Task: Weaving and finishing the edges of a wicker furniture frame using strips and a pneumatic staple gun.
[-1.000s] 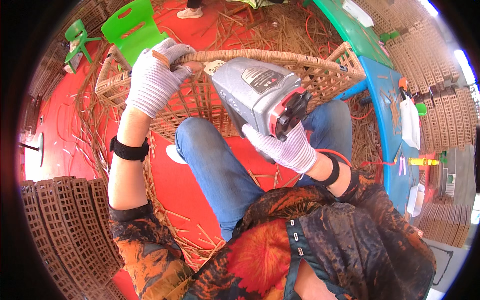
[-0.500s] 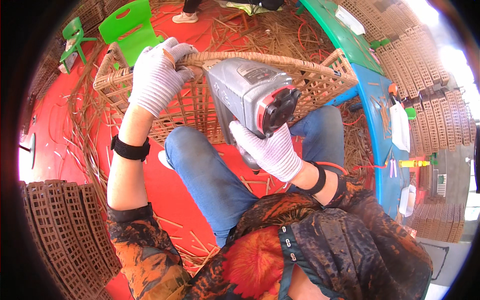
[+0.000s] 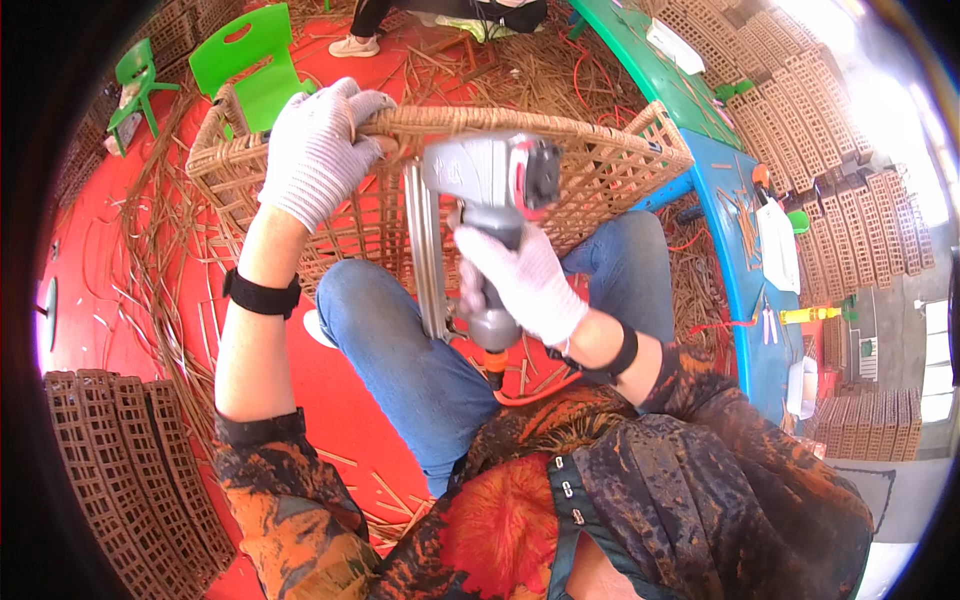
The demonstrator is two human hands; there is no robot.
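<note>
A woven wicker basket [image 3: 470, 119] with a thick wrapped rim leans across my knees. My left hand [image 3: 318, 160], in a pale ribbed work glove, is closed over the left part of that rim; a thin tan strip shows between its fingers. My right hand [image 3: 532, 285], gloved too, is wrapped round the handle of a grey nail gun [image 3: 468, 172], which is somewhat blurred. The gun's nose is at the rim, just right of my left hand; I cannot tell whether it touches. Its long metal magazine [image 3: 427, 255] points down toward my knee, and an orange hose leaves the handle's lower end.
A green chair [image 3: 250, 65] stands beyond the basket. Loose wicker strips [image 3: 560, 75] litter the red floor. Along the right runs a blue and green table [image 3: 715, 185]. Stacked woven panels [image 3: 120, 470] stand at lower left and far right. Another person's shoe [image 3: 354, 46] shows at the top.
The nail gun has swung from pointing up toward me to lying with its nose at the rim and its magazine in view. My left hand keeps its grip on the rim.
</note>
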